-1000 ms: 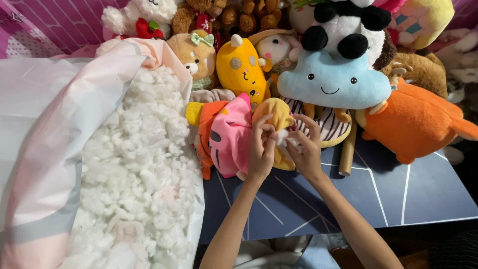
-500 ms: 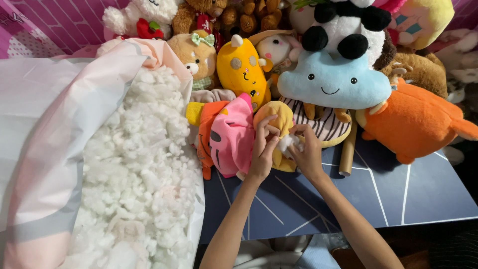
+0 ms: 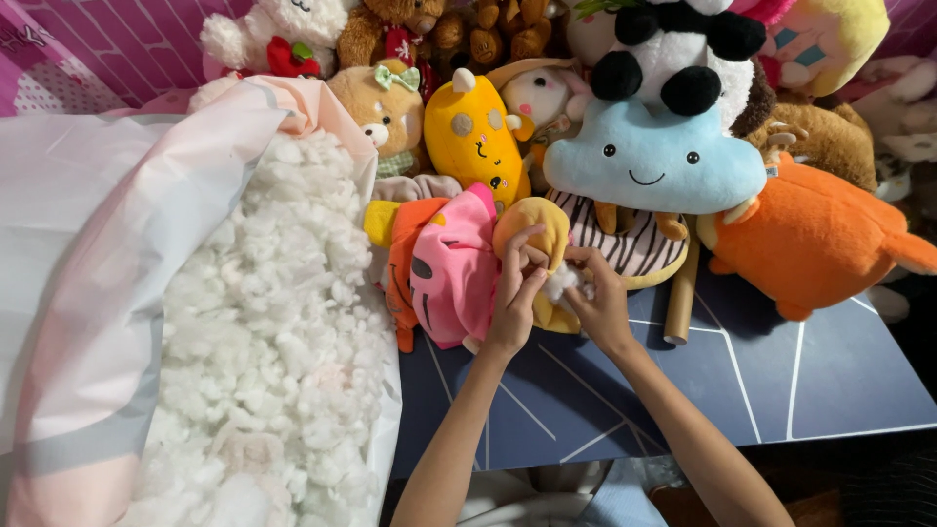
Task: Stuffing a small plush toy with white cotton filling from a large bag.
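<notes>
1. The fingers of the left hand (image 3: 514,293) are clamped on the yellow part of a pink-and-orange plush toy (image 3: 444,263); the fingers of the right hand (image 3: 597,303) are pinched together on a small tuft of white stuffing (image 3: 561,283) at the toy's opening.
2. The toy lies at the far edge of the dark blue worktop (image 3: 781,381), near its left corner, touching the open bag of white stuffing (image 3: 264,332) on its left.
3. Behind the toy crowd other plush toys: a yellow egg-shaped one (image 3: 475,137), a small bear with a green bow (image 3: 381,107), a blue cloud (image 3: 654,161) and a panda (image 3: 673,49) above it.
4. An orange plush (image 3: 815,234) lies towards the right edge, and a cardboard tube (image 3: 681,303) rests just beside the right hand, under a striped plush (image 3: 634,249).
5. Compared with a second ago, the right hand's fingers have closed in towards the left hand, and the tuft sits deeper between them; the toy and its neighbours have not shifted.
</notes>
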